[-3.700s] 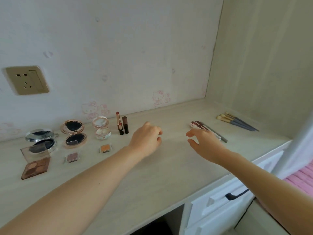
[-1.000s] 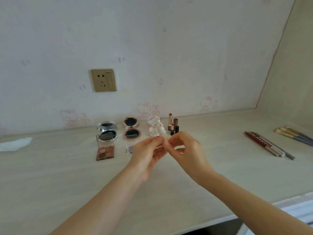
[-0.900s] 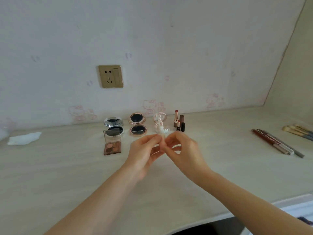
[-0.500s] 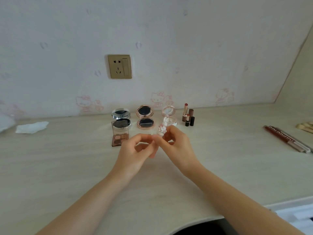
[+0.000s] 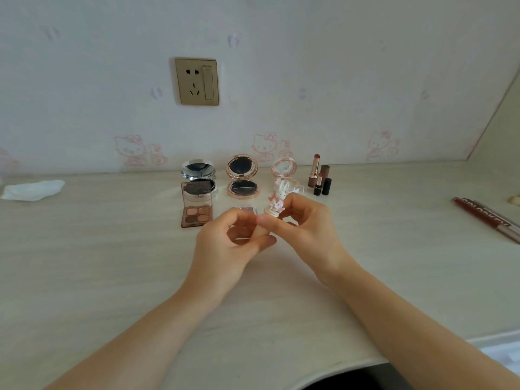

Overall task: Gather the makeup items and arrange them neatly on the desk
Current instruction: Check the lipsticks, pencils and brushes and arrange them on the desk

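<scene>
Two hands meet over the bench [image 5: 112, 277], sharing one small rabbit figurine [image 5: 277, 201].

My left hand [image 5: 225, 249] and right hand [image 5: 309, 232] each keep a closed grip on its base, pinching it upright above the surface. Just behind lie the eyeshadow palette [image 5: 196, 213], three open compacts [image 5: 242, 178] and upright lipsticks [image 5: 319, 178]; pencils [image 5: 489, 219] sit far right.

The dark red pencil box [image 5: 485, 218] bears pale capitals (roughly "COLORKEY", partly cut off at the edge).
</scene>
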`<state>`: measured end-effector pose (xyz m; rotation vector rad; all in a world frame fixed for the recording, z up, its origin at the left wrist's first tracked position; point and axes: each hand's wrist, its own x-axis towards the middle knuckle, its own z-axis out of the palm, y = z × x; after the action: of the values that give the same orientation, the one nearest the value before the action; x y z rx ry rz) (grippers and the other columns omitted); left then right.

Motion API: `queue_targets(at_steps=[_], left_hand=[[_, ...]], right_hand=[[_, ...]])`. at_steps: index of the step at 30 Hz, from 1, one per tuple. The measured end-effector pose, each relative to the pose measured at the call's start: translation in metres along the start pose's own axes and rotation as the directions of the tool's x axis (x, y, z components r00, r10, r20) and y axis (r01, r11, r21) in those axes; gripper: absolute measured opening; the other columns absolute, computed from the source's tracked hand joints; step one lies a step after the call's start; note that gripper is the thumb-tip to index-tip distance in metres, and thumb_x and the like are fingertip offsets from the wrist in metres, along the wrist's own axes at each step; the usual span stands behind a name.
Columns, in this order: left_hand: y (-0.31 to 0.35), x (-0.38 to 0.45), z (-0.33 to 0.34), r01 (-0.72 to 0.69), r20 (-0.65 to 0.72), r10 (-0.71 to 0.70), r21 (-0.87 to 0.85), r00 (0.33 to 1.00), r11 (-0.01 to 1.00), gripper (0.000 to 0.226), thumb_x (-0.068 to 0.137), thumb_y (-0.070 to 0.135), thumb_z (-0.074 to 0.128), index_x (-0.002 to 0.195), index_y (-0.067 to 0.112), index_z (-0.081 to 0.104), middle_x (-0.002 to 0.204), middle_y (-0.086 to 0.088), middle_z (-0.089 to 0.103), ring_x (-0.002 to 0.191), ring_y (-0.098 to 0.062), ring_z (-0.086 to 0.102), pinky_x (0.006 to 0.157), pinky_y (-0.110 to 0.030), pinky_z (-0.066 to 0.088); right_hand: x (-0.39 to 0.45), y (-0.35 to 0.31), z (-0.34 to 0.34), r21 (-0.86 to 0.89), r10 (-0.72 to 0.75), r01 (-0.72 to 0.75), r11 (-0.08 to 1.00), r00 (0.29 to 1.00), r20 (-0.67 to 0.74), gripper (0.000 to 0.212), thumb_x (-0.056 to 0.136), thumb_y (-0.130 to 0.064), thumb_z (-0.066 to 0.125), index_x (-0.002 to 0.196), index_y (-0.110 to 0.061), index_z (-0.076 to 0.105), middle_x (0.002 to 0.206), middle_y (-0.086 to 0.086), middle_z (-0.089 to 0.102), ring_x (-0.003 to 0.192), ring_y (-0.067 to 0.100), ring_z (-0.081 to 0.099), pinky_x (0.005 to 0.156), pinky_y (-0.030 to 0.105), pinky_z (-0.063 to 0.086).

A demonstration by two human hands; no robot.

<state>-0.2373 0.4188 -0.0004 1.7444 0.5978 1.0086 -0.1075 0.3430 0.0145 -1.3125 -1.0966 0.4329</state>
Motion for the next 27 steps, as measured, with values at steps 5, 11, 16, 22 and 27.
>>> queue_targets(at_steps=[5, 11, 16, 22, 27], left_hand=[[0.0045, 0.0003, -0.0023, 0.03, 0.017, -0.029, -0.044, 0.999, 0.999, 0.017, 0.072, 0.019, 0.082, 0.085, 0.018, 0.07, 0.084, 0.003, 0.074, 0.074, -0.012, 0.072, 0.063, -0.017, 0.052], [0.006, 0.0006, -0.0064, 0.045, 0.032, -0.043, -0.065, 0.999, 0.997, 0.016, 0.075, 0.012, 0.079, 0.09, 0.013, 0.073, 0.085, 0.002, 0.075, 0.08, -0.012, 0.072, 0.069, -0.017, 0.054], [0.0065, -0.0016, -0.0044, 0.037, 0.012, -0.036, -0.042, 0.999, 0.998, 0.014, 0.074, 0.019, 0.079, 0.087, 0.02, 0.073, 0.077, 0.005, 0.075, 0.073, -0.01, 0.071, 0.065, -0.013, 0.051], [0.0078, -0.0011, -0.0053, 0.032, 0.026, -0.031, -0.041, 0.999, 0.999, 0.011, 0.076, 0.018, 0.077, 0.087, 0.018, 0.075, 0.071, 0.008, 0.072, 0.068, -0.007, 0.068, 0.062, -0.013, 0.05], [0.0087, -0.0019, -0.0044, 0.033, 0.038, -0.031, -0.045, 0.999, 0.998, 0.007, 0.078, 0.018, 0.076, 0.084, 0.018, 0.074, 0.066, 0.008, 0.071, 0.065, -0.005, 0.066, 0.06, -0.01, 0.048]], right_hand=[[-0.0022, -0.0038, -0.0017, 0.034, -0.003, 0.001, 0.999, 0.999, 0.034, 0.006, 0.077, -0.015, 0.077, 0.079, -0.019, 0.073, 0.084, 0.005, 0.071, 0.077, 0.007, 0.064, 0.067, 0.017, 0.051], [-0.0028, -0.0074, -0.0038, 0.042, 0.027, -0.032, 0.999, 0.994, 0.105, 0.019, 0.083, -0.019, 0.071, 0.098, -0.031, 0.073, 0.097, -0.006, 0.074, 0.096, 0.015, 0.067, 0.088, 0.031, 0.053], [-0.0007, -0.006, -0.0037, 0.009, 0.083, -0.083, 0.997, 0.997, -0.006, 0.025, 0.073, -0.027, 0.08, 0.095, -0.022, 0.07, 0.092, -0.001, 0.071, 0.09, 0.013, 0.065, 0.079, 0.026, 0.054], [-0.0003, -0.0056, -0.0053, 0.132, 0.109, -0.11, 0.985, 0.994, 0.019, 0.028, 0.075, -0.016, 0.079, 0.101, -0.01, 0.068, 0.094, 0.01, 0.073, 0.09, 0.02, 0.07, 0.08, 0.027, 0.055], [-0.0012, -0.0071, -0.0045, 0.143, 0.083, -0.09, 0.986, 0.995, 0.053, 0.03, 0.074, -0.022, 0.076, 0.102, -0.016, 0.067, 0.096, 0.004, 0.073, 0.095, 0.018, 0.068, 0.081, 0.027, 0.055]])
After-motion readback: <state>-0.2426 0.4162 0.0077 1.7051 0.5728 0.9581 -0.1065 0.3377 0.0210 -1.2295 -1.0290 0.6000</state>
